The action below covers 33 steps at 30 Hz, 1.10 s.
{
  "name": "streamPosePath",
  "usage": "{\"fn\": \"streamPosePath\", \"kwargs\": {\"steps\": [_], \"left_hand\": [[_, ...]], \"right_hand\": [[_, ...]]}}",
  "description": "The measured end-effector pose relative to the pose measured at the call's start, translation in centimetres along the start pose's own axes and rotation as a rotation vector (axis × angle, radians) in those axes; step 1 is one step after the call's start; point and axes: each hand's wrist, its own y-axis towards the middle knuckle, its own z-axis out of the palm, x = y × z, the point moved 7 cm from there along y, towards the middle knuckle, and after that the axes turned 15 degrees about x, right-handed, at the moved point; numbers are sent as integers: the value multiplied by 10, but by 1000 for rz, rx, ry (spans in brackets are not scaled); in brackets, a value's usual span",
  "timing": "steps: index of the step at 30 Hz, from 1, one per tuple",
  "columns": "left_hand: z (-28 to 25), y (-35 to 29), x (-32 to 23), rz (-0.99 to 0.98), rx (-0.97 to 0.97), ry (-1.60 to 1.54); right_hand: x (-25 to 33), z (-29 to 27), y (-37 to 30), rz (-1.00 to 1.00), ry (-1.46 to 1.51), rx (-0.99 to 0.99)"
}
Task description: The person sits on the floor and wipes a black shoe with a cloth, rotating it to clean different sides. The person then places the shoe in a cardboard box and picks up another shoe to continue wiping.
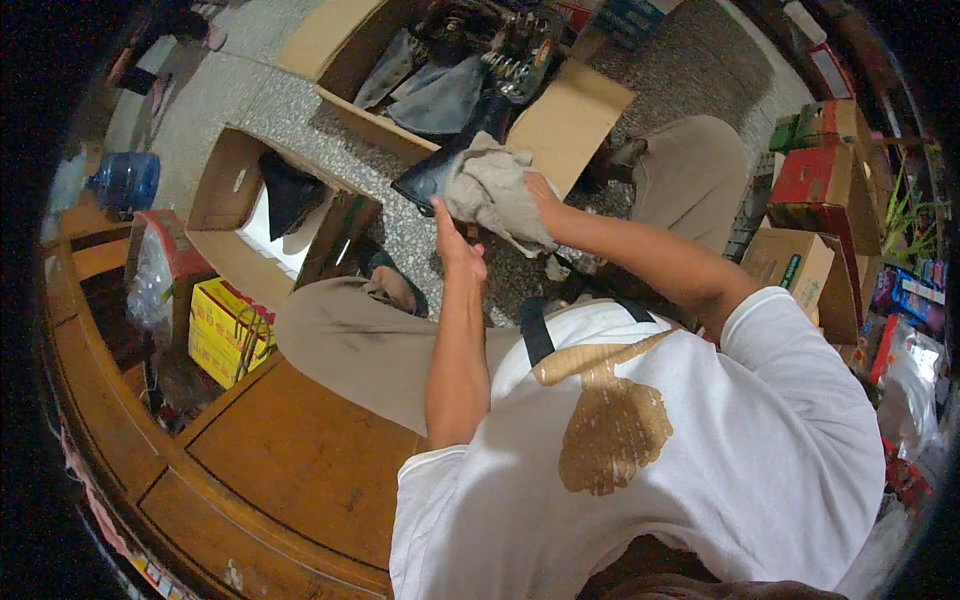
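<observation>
We see soft, moderate light, brightest on the white shirt (780, 450), and faint glints on clear plastic (150, 280). Black vignetting swallows the corners; the wooden bench (290, 460) bows toward the softer rim.

ahead, a box (380, 131) holds saddles (440, 102); left of it, a second box (235, 262) holds one saddle (288, 195), a jug (128, 180) farther left. before the first box, a cloth (490, 190) partly covers another saddle (422, 180); cartons (812, 182) stack at the right.
</observation>
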Motion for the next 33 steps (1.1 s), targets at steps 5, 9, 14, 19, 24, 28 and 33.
{"fn": "streamPosePath", "kwargs": {"steps": [5,9,14,19,24,28,33], "left_hand": [[-15,15,13,-41,24,-56],[-4,6,3,22,81,-107],[3,4,2,33,106,-102],[-9,15,11,35,171,-67],[-3,4,1,46,110,88],[-9,13,4,122,79,132],[-15,12,-1,176,6,255]], "right_hand": [[17,-28,-36,74,-448,9],[43,-71,-44,340,-379,112],[16,-99,-24,-209,-215,122],[-7,-101,5,-382,-347,7],[85,-57,9,-192,-669,-83],[43,-10,43,-250,-593,50],[49,-8,75,-67,-398,46]]}}
